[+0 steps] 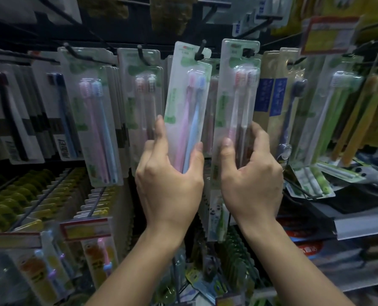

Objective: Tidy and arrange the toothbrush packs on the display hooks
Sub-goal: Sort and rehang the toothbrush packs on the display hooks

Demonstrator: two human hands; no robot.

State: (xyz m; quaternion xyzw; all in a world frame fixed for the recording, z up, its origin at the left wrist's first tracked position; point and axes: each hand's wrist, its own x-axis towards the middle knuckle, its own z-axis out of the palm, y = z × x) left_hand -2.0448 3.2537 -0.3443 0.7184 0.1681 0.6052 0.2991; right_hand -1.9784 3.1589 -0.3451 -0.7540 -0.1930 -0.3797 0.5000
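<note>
we see the left hand gripping a pink-and-blue toothbrush pack, tilted, its top by a black hook. just right, apart from it, the right hand clasps a red-and-white toothbrush pack among hanging packs.

Pink-and-blue toothbrush pack: tilted, above left hand. Red-bristled toothbrush pack: upright, above right hand.
</note>
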